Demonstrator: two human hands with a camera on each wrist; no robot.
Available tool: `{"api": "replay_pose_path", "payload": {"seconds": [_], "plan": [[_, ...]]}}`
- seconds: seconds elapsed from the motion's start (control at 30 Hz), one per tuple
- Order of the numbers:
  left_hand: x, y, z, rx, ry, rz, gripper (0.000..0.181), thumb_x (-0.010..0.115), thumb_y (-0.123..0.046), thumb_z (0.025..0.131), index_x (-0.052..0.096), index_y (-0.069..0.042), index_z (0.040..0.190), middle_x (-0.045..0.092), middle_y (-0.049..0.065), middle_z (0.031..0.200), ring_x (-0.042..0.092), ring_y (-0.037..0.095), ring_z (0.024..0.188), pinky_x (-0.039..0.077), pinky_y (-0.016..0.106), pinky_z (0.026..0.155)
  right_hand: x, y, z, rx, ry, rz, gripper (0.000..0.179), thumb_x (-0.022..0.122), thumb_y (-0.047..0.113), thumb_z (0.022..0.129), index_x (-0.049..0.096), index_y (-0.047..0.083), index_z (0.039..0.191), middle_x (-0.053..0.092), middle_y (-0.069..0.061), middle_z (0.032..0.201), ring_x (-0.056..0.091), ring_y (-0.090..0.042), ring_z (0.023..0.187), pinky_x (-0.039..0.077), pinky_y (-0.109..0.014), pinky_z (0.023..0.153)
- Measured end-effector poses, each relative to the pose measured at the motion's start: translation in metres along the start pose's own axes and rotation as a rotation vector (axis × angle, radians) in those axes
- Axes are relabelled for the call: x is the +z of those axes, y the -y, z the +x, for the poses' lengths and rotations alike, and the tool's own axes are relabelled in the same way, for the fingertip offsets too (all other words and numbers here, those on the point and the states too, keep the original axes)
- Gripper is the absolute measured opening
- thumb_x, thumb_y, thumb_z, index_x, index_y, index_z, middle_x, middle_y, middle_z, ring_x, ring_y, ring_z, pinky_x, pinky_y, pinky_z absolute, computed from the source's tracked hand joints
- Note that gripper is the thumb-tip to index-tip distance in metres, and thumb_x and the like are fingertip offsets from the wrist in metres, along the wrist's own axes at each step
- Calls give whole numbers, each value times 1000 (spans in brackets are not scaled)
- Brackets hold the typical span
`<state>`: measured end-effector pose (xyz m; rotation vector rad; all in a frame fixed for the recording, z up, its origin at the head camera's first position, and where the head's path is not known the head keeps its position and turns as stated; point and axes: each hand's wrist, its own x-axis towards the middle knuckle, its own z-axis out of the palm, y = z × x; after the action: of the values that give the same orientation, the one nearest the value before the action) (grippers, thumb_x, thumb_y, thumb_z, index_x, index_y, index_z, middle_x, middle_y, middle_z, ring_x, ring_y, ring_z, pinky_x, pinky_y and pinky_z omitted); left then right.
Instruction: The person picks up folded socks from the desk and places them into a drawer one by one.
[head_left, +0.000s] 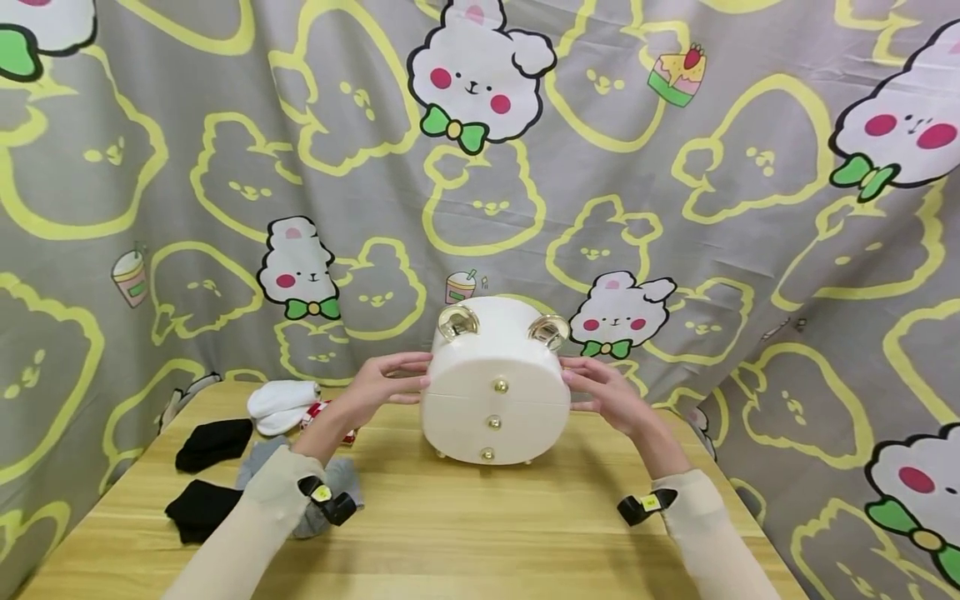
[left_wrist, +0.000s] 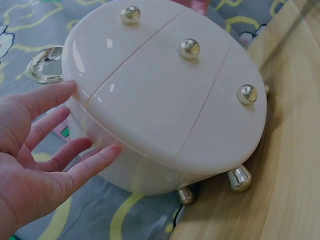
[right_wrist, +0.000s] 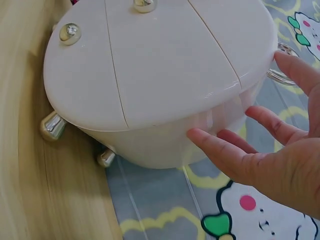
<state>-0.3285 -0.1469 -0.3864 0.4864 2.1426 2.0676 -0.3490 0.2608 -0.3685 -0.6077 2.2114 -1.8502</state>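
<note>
A white rounded storage box point(head_left: 457, 417) with seamed drawer fronts stands on the wooden table, its front towards me. It has gold knobs point(head_left: 494, 422) down the middle, two gold ear-like rings point(head_left: 458, 322) on top and gold feet point(left_wrist: 240, 178). My left hand point(head_left: 378, 385) is at its left side, fingers extended and spread, fingertips against or close to the wall. On the opposite side is my right hand point(head_left: 609, 396), fingers likewise extended. In the right wrist view the right thumb point(right_wrist: 295, 67) meets the upper front edge. The box's back is hidden.
Left of the box lie folded cloth pieces resembling socks: white point(head_left: 281, 406), black point(head_left: 213, 444), another black point(head_left: 201, 508), grey point(head_left: 347, 482) and a red-and-white one point(head_left: 312, 412) partly behind my left arm. A patterned grey curtain point(head_left: 375, 208) hangs behind the table point(head_left: 480, 533).
</note>
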Motion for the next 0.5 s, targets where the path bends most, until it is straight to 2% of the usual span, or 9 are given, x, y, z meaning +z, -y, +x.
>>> {"api": "replay_pose_path", "payload": {"seconds": [0.17, 0.33, 0.5], "plan": [[-15, 2, -7, -4, -5, 18, 56, 71, -13, 96, 51, -3, 148, 53, 26, 145, 71, 13, 104, 60, 42, 93, 15, 2, 6, 7, 4, 8, 44, 59, 17, 104, 49, -1, 142, 65, 2, 122, 65, -12, 113, 57, -54, 97], [-28, 3, -9, -4, 0, 39, 55, 70, -15, 97, 51, -5, 148, 52, 25, 146, 70, 13, 107, 60, 41, 95, 27, 5, 11, -3, 8, 18, 47, 60, 18, 103, 47, -6, 142, 65, 2, 119, 66, -12, 109, 60, -49, 94], [-35, 3, -12, 4, -2, 60, 57, 70, -18, 98, 50, -4, 149, 51, 25, 149, 68, 13, 113, 59, 41, 96, 36, 7, 15, 3, -16, 31, 49, 63, 18, 102, 48, -5, 142, 65, 1, 120, 67, -13, 108, 61, -47, 91]]}}
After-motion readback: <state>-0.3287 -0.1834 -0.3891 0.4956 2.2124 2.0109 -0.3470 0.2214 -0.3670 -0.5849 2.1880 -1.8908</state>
